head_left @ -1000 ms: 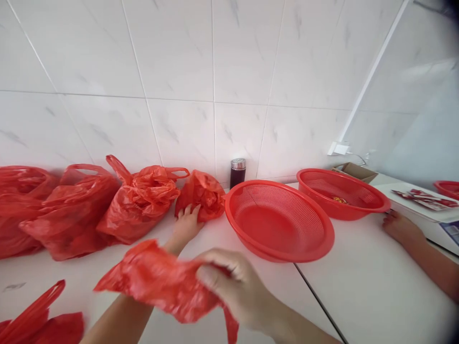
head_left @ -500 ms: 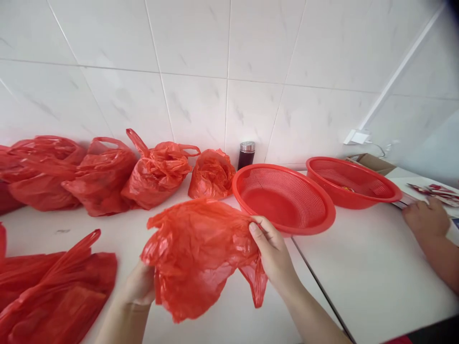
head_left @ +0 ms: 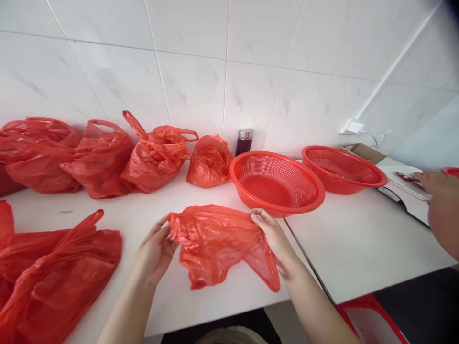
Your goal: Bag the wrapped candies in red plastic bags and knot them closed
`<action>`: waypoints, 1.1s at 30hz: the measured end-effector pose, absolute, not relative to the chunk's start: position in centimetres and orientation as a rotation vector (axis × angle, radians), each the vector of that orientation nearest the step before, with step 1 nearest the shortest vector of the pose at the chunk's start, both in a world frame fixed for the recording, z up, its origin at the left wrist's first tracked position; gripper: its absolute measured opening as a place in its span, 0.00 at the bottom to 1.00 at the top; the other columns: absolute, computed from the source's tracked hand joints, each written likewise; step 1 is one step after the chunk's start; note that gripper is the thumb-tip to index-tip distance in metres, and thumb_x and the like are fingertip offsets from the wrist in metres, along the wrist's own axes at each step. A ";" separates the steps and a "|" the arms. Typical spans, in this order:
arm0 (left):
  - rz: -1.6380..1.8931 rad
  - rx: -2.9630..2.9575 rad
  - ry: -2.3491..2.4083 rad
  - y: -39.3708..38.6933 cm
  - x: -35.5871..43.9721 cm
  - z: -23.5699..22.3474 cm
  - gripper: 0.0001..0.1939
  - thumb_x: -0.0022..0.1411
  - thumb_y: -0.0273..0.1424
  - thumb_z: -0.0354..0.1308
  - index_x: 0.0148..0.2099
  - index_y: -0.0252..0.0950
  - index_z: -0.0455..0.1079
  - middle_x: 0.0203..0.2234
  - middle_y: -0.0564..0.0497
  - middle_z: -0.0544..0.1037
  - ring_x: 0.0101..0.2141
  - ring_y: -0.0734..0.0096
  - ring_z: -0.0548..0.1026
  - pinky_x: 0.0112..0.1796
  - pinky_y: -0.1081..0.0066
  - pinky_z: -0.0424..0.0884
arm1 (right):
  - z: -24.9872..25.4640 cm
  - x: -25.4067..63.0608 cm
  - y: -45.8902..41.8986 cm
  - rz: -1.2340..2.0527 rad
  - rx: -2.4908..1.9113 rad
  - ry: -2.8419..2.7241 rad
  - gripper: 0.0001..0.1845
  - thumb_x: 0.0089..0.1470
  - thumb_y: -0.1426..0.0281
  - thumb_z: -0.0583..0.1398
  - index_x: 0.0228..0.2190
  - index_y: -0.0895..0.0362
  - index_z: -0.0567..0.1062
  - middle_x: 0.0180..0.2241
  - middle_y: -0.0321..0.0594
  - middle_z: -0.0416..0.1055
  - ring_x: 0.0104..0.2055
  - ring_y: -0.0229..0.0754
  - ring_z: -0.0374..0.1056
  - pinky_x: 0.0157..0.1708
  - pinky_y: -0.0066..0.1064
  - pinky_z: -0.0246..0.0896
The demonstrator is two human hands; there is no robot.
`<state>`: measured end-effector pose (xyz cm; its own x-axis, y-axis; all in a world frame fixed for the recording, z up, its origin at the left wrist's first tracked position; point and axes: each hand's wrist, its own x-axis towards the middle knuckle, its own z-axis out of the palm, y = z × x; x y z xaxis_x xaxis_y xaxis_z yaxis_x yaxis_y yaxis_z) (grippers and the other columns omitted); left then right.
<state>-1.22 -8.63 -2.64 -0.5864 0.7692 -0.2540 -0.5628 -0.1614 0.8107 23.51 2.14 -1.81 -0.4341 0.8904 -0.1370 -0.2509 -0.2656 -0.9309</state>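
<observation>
A crumpled red plastic bag (head_left: 218, 243) is stretched between my two hands above the white table. My left hand (head_left: 158, 248) pinches its left end, fingers closed on the film. At the bag's upper right corner, the thumb and fingers of my right hand (head_left: 268, 229) grip it. One handle loop of the bag dangles below the right hand. Just behind the bag stands a round red basket (head_left: 276, 186) with perforated sides, with nothing seen inside. Another red plastic bag (head_left: 60, 277) lies on the table to the left.
Several filled red bags (head_left: 156, 157) line the tiled wall. A dark flask (head_left: 244, 141) with a silver lid stands behind the basket. Farther right are a second red basket (head_left: 344, 169), a cardboard box (head_left: 366, 152) and another person's hand (head_left: 439, 184) over small packets. A seam crosses the table.
The bag has been drawn flatter and lower, and my left hand has come out from behind it. The view has tilted downward. The other person's hand has moved away to the right.
</observation>
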 end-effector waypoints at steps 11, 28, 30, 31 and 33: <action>1.113 1.914 2.209 -10.5 5.9 -5.9 0.26 0.53 0.31 0.62 0.56 0.44 0.70 0.61 0.42 0.64 0.60 0.41 0.60 0.54 0.42 0.61 | -2.3 22.1 0.8 1.751 -0.859 -0.970 0.16 0.51 0.59 0.65 0.37 0.52 0.68 0.33 0.33 0.72 0.32 0.38 0.69 0.34 0.29 0.62; 1.333 0.748 1.231 -11.0 3.4 -0.2 0.08 0.58 0.35 0.62 0.36 0.36 0.70 0.25 0.53 0.74 0.24 0.75 0.69 0.26 0.77 0.65 | 2.6 21.2 -5.1 0.692 -0.524 -2.356 0.09 0.60 0.75 0.54 0.37 0.53 0.73 0.32 0.39 0.74 0.34 0.42 0.69 0.35 0.32 0.64; 1.305 0.661 1.181 -11.2 3.2 -0.2 0.11 0.52 0.34 0.67 0.36 0.37 0.71 0.24 0.54 0.74 0.24 0.75 0.70 0.27 0.78 0.66 | 1.1 20.7 -3.6 0.537 -0.599 -2.415 0.10 0.60 0.76 0.53 0.41 0.55 0.73 0.37 0.42 0.75 0.39 0.44 0.70 0.38 0.34 0.63; 1.296 0.606 1.173 -11.4 3.0 -0.3 0.13 0.49 0.32 0.69 0.37 0.37 0.72 0.25 0.54 0.75 0.25 0.75 0.72 0.28 0.77 0.68 | 0.4 20.7 -2.8 0.463 -0.604 -2.426 0.11 0.60 0.75 0.54 0.43 0.55 0.72 0.39 0.43 0.75 0.40 0.45 0.69 0.39 0.35 0.63; 1.290 0.491 1.195 -11.8 2.7 -0.6 0.17 0.45 0.29 0.71 0.39 0.37 0.73 0.25 0.54 0.76 0.26 0.71 0.75 0.31 0.74 0.71 | -0.7 21.0 -1.6 0.339 -0.537 -2.453 0.12 0.61 0.75 0.54 0.44 0.56 0.72 0.38 0.43 0.76 0.38 0.44 0.68 0.39 0.36 0.62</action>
<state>2.74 -11.83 -0.57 -0.1618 0.9041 -0.3956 -0.4635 0.2843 0.8392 21.02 -1.64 -0.67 -0.7394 0.4497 0.5010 0.2969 0.8857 -0.3569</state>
